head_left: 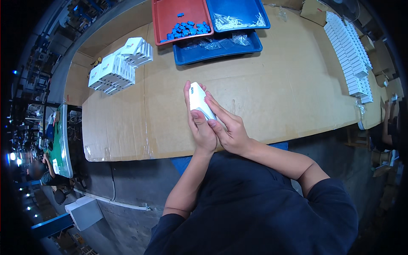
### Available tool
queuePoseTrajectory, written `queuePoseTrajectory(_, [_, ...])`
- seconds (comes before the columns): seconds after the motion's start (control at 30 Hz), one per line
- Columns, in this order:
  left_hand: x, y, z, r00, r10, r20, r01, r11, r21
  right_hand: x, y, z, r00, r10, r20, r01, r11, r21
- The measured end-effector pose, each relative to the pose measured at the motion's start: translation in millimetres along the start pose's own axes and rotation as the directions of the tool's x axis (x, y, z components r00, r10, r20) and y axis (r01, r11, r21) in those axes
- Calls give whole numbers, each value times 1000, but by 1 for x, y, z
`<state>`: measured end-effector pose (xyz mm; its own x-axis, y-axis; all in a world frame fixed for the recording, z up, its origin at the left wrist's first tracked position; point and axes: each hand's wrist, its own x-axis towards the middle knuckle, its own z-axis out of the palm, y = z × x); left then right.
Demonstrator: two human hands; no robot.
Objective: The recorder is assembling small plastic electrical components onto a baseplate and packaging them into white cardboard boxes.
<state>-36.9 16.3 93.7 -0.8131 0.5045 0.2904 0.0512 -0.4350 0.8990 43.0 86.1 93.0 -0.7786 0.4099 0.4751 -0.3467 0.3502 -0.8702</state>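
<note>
Head view: we hold a small white box [199,101] upright between both hands above the near edge of the cardboard-covered desk [276,93]. Our left hand [199,127] wraps its left side, thumb pressed on the front; our right hand [229,127] lays its fingers along the right side.

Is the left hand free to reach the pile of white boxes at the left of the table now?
Probably not yet: the left hand and right hand both grip a white box. The bare cardboard toward the pile looks unobstructed.
</note>
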Motion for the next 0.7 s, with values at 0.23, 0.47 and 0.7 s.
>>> queuePoseTrajectory(0.23, [-6, 0, 0, 999, 24, -21, -23, 998, 59, -7, 4, 3, 996, -85, -12, 83, 992, -93])
queuePoseTrajectory(0.47, [-9, -8, -1, 1000, 23, -16, -22, 999, 33, -7, 10, 2, 991, -131, -9, 128, 974, -187])
queuePoseTrajectory(0.7, [-4, -13, -7, 1000, 11, -26, -10, 999, 33, -9, 13, 11, 998, -55, -5, 54, 993, -106])
